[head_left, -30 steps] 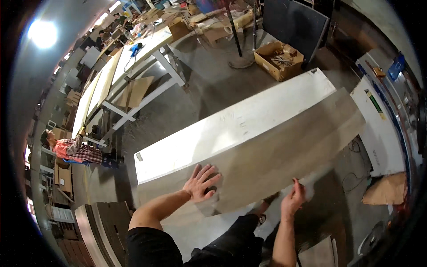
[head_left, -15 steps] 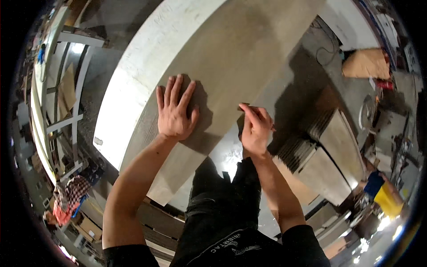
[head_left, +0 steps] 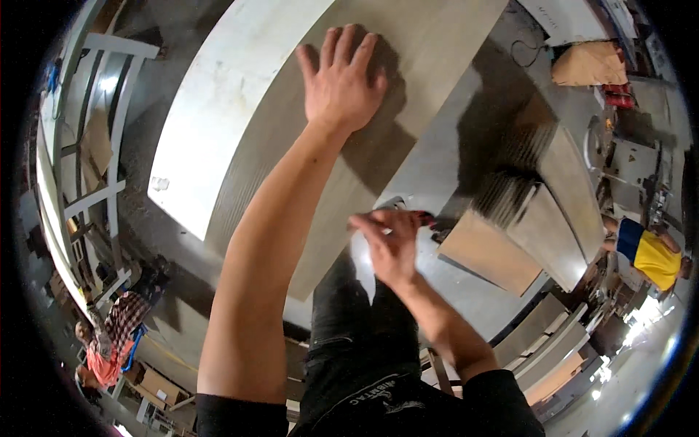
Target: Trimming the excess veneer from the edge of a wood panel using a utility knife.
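My left hand [head_left: 342,80] lies flat, fingers spread, on the grey-brown top sheet [head_left: 429,65] of a layered stack of long, thin boards. Close to the near right edge of that sheet is my right hand [head_left: 393,247], somewhat blurred, with its fingers curled. A small dark and red object [head_left: 422,218] shows at its far side, and a greyish piece lies just beyond the fingers. What exactly the right hand grips cannot be made out. Under the stack, a long white panel [head_left: 211,116] sticks out along the left side.
Stacked pale boards [head_left: 546,226] and a brown board [head_left: 491,251] lie low on the right. A white frame rack [head_left: 120,146] stands at left. Two people are around: one in a yellow and blue top [head_left: 652,255] at right, another in checked clothing [head_left: 127,320] at lower left.
My left hand has slid farther up along the top sheet. My right hand has come nearer and left, away from the sheet edge it was pinching at. The view has shifted slightly.
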Demonstrator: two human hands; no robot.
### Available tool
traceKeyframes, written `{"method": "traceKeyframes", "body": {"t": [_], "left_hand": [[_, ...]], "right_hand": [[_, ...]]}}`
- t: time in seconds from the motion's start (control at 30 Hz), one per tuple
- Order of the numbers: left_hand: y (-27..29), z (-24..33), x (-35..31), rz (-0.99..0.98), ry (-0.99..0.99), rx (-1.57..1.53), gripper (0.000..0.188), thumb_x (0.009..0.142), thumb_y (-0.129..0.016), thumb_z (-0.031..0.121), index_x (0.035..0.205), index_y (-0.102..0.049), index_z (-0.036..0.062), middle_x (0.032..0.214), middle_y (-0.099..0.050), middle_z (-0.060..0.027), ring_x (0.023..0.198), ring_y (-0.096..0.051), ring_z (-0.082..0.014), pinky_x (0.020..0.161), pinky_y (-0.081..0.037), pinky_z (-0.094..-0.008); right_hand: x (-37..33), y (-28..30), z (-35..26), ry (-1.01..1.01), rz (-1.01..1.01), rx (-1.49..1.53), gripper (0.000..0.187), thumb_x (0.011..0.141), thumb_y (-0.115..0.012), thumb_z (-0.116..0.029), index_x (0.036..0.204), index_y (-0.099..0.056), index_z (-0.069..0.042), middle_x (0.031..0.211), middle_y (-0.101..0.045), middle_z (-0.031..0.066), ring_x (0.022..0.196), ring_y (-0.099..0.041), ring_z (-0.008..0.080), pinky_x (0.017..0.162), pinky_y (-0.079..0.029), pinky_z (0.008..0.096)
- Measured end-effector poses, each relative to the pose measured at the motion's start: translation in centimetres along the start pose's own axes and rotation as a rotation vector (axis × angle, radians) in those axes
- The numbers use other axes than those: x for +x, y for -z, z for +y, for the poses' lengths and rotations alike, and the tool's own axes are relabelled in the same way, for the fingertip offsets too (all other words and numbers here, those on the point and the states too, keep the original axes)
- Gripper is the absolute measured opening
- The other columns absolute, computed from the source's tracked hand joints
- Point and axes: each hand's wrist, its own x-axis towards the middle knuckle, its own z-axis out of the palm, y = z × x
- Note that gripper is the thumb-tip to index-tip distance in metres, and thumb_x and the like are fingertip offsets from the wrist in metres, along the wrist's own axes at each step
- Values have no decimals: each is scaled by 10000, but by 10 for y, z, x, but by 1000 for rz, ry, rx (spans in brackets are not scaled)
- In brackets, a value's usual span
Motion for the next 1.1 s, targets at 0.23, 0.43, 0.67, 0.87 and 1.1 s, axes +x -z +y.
{"method": "traceKeyframes", "body": {"t": [0.23, 0.43, 0.67, 0.87, 1.1], "left_hand": [[58, -66, -164, -381, -281, -41, 651, 973, -545, 409, 1575, -378, 225, 1654, -297, -125, 1544, -225, -336, 1259, -105, -585], [92, -89, -228, -331, -169, 25, 632, 934, -554, 348, 1547, -429, 262, 1651, -299, -119, 1539, -229, -350, 1258, -108, -568], [94, -96, -236, -301, -190, 34, 604, 955, -512, 334, 1542, -438, 215, 1641, -306, -163, 1526, -251, -402, 1244, -141, -594], [80, -103, -234, -284, -167, 15, 634, 924, -570, 264, 1543, -433, 245, 1650, -309, -105, 1541, -244, -324, 1275, -123, -555], [87, -139, -217, -213, -163, -76, 663, 847, -621, 254, 1498, -499, 220, 1607, -379, -132, 1507, -310, -351, 1251, -186, -563]], "right_hand": [[30, 13, 51, -121, 224, 147, 258, 980, -567, -23, 1173, -729, -79, 1020, -703, 108, 867, -667, 297, 762, -508, 388], [16, -11, 30, -93, 395, 159, 353, 872, -603, 4, 1168, -722, -147, 960, -714, 72, 836, -631, 294, 738, -469, 424], [-121, -72, -104, -351, -118, 550, 245, 907, -619, -75, 1042, -796, -179, 954, -691, 51, 850, -637, 240, 824, -482, 401], [-243, -129, -157, -59, -343, 363, 335, 902, -643, -71, 1189, -738, -214, 1053, -686, 68, 925, -659, 259, 826, -528, 383], [-164, -127, -96, -125, -8, 269, 112, 917, -632, -33, 1001, -706, -35, 1001, -672, 104, 963, -640, 251, 796, -508, 365]]}}
